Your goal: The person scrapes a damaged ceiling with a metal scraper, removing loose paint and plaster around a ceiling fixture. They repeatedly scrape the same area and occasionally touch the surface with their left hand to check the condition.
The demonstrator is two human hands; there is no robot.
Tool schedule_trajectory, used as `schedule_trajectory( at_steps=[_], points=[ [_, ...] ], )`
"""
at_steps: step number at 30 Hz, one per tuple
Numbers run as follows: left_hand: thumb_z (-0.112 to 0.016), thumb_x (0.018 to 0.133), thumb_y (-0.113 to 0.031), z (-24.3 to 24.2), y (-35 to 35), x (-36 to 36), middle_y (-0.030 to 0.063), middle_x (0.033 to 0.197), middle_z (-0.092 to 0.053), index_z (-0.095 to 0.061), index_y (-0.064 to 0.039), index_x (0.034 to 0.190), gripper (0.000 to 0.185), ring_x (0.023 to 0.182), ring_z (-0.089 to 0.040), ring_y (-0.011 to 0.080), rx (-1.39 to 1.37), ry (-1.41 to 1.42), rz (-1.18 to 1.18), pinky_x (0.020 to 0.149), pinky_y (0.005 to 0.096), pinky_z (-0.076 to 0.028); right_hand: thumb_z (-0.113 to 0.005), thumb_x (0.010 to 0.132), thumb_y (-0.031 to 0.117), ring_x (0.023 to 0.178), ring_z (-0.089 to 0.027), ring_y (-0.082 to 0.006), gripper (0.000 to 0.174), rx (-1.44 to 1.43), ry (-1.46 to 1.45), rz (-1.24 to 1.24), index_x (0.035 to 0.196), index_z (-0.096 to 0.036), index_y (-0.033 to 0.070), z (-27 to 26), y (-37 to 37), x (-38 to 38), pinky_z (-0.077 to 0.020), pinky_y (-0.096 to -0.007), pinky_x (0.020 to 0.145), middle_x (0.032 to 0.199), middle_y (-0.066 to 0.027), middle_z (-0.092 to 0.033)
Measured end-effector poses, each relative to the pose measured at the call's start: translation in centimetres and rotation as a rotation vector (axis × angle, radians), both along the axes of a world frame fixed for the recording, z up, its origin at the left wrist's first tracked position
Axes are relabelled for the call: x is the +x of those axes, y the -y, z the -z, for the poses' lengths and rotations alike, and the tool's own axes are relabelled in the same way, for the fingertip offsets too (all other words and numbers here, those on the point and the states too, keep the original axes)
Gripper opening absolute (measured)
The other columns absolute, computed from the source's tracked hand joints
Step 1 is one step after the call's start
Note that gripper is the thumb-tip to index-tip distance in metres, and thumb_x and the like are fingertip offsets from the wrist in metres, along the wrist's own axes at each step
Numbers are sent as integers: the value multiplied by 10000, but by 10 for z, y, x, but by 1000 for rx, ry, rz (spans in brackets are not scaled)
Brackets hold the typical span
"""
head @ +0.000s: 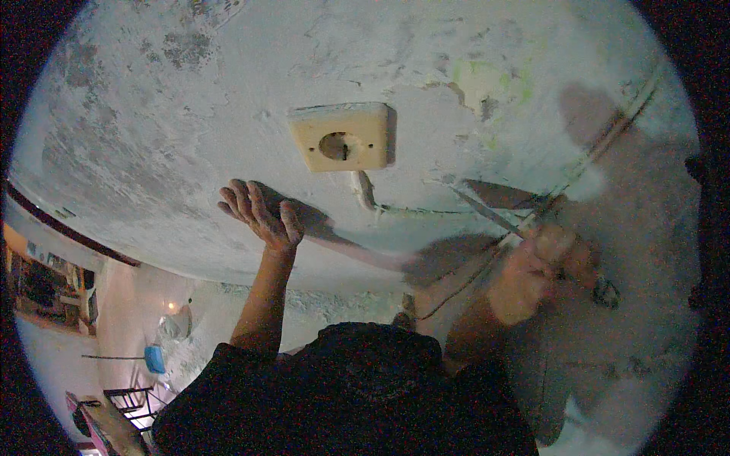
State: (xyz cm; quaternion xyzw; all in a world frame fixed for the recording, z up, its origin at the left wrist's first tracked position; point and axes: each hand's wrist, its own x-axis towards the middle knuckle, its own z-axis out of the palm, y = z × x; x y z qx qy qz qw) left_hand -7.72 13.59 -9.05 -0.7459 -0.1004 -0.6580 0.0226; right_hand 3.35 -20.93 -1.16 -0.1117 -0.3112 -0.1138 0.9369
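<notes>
My left hand (265, 219) is raised beside a stained, plastered wall (245, 131), with its fingers apart and nothing in them. Whether it touches the plaster I cannot tell. Up and to its right, a cream socket box (344, 141) with a round outlet is fixed to the wall. My right hand (550, 259), blurred, grips a narrow metal tool (490, 211); its exact kind is unclear. The tool's tip lies close to the plaster, below and right of the box. A short plaster-smeared conduit (363, 190) leads down from the box to a thin cracked line.
A thin cable or trim strip (604, 139) runs diagonally across the wall at right. Peeling plaster (476, 85) shows above. At lower left are a blue dustpan-like object (154, 359) with a long handle, a dark metal rack (131, 402) and a framed opening (51, 285).
</notes>
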Motion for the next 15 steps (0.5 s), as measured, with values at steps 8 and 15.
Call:
schedule_trajectory(
  at_steps=[8,15],
  points=[
    [-478,896,-299,-7,-5,7,241,1497,-284,-374,5,1407,603,1431,-116,426,20,28,48,1125,586,29,-556,823,253,616,-373,-172,224,108,46,-214,672,-411,171,-29,-14,-4,-278,-354,547,657,-5,-395],
    [-499,877,-330,-6,-12,9,247,1478,-322,-410,-9,1394,614,1426,-143,428,18,56,44,1124,588,30,-535,779,236,588,-371,-172,193,-454,-108,251,678,-398,146,-40,16,18,-314,-392,544,639,-5,-389]
  ],
)
